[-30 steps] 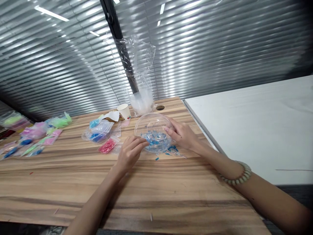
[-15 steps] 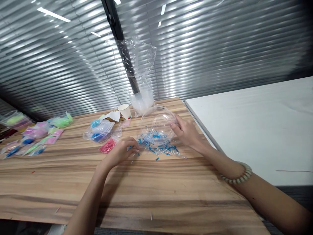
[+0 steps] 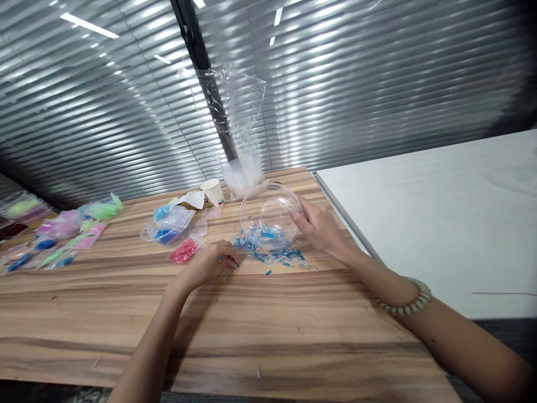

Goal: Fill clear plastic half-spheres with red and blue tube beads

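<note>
My right hand [image 3: 316, 225] grips the rim of a clear round plastic bowl [image 3: 271, 212], which is tilted over a scatter of small blue and clear tube pieces [image 3: 285, 256] on the wooden table [image 3: 251, 324]. My left hand [image 3: 216, 258] rests low at the left edge of the scatter, fingers curled and tips pressed together near a dark blue piece. What lies between those fingertips is too small to make out. Just left of that hand is a small bag of pink-red pieces [image 3: 183, 251].
Behind stand a white paper cup [image 3: 213, 192] and a clear plastic bag [image 3: 243, 173]. Left of them lies a clear container with blue contents [image 3: 168, 232]. Bags of coloured pieces [image 3: 62, 225] spread at the far left. A white table [image 3: 436, 218] adjoins at right.
My left hand's fingers have drawn closer together near the dark blue piece. The bowl stays tilted in my right hand; the whole view has shifted slightly.
</note>
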`<state>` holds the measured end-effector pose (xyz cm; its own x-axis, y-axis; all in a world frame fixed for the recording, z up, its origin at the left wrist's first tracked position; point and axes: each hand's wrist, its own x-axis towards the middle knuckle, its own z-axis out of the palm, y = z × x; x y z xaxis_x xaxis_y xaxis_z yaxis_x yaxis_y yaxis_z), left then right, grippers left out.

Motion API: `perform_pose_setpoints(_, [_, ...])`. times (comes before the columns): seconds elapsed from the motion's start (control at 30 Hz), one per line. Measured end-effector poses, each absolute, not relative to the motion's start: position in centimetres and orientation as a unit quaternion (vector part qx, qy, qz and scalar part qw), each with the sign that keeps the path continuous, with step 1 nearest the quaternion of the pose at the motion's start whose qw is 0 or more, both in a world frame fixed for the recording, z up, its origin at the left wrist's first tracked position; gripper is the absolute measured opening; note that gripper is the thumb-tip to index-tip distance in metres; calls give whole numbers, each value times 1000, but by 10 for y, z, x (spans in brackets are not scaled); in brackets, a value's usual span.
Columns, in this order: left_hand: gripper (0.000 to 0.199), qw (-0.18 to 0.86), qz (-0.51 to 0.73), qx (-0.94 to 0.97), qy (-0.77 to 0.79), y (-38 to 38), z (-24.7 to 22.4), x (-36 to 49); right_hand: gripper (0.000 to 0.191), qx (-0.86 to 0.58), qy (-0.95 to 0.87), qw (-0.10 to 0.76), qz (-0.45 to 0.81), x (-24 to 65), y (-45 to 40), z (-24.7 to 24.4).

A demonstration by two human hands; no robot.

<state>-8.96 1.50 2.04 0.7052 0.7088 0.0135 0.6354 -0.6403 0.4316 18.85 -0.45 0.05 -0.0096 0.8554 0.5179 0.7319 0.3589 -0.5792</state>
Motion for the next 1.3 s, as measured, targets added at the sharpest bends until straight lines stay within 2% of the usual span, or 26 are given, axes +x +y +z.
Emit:
perform_pose_setpoints(0.63, [16, 146, 108, 897, 403, 16, 17, -88, 55, -565, -706, 419, 78, 188, -3, -1])
perform_pose_setpoints(1.3, [17, 133, 165, 901, 378, 18, 18, -90, 56, -557, -712, 419, 89, 188, -2, -2])
